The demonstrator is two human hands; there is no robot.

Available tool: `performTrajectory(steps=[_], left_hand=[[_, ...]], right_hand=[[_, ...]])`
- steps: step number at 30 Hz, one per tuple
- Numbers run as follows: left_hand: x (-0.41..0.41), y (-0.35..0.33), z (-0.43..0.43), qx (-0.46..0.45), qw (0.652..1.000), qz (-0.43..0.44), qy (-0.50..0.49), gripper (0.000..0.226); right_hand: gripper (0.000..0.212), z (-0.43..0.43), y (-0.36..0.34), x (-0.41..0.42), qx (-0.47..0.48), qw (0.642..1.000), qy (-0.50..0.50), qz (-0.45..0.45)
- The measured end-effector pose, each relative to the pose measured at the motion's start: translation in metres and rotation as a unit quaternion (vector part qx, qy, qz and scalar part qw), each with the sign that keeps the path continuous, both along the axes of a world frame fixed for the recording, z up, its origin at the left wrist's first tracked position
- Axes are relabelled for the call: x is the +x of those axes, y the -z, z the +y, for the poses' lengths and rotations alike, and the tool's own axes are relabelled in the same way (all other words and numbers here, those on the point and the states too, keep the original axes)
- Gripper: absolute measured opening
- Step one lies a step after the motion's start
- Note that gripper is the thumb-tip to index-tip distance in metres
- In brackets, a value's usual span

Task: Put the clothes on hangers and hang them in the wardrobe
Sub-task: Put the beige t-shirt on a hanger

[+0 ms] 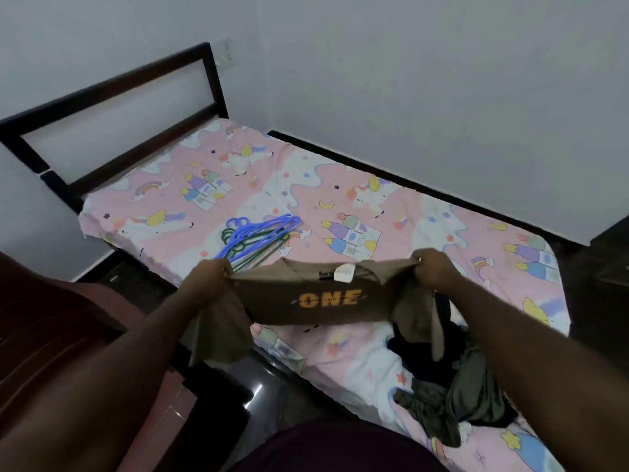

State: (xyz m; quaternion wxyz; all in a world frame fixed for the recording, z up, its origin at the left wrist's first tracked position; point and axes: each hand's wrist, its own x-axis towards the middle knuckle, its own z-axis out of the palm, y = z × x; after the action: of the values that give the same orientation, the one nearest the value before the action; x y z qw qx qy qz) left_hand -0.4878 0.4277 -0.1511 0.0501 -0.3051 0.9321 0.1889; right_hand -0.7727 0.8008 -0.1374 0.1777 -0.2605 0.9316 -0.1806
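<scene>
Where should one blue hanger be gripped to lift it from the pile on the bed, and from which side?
Grip a blue hanger at its hook, which sticks out at the pile's left end, nearest the headboard. Come from above on that side: the arms lie tangled with the green hangers, so the hook is the free part.

Walls (425, 63): plain, pale grey-white, meeting at corner behind bed. Wall socket plate (225, 52) beside headboard top. Bed (391, 212): single, set along right-hand wall. Headboard (112, 107): dark wooden open frame. Bedsheet (177, 199): pink, printed with unicorns, castles, rainbows, stars. Floor (272, 396): dark, glossy, light reflection visible. Reddish-brown wooden furniture (51, 335) at left edge. Lighting: dim, even.
</scene>
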Motion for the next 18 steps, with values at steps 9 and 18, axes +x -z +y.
performTrajectory(steps=[9, 18], left_hand=[[-0.030, -0.078, 0.013, 0.005, 0.905, 0.391, -0.167, 0.010], [0.060, 0.063, 0.076, 0.042, 0.986, -0.006, -0.159, 0.022]], right_hand=[[0.025, -0.031, -0.068, 0.014, -0.301, 0.907, 0.150, 0.256], [0.027, 0.064, 0.076, 0.063, 0.036, 0.999, 0.009, 0.004]])
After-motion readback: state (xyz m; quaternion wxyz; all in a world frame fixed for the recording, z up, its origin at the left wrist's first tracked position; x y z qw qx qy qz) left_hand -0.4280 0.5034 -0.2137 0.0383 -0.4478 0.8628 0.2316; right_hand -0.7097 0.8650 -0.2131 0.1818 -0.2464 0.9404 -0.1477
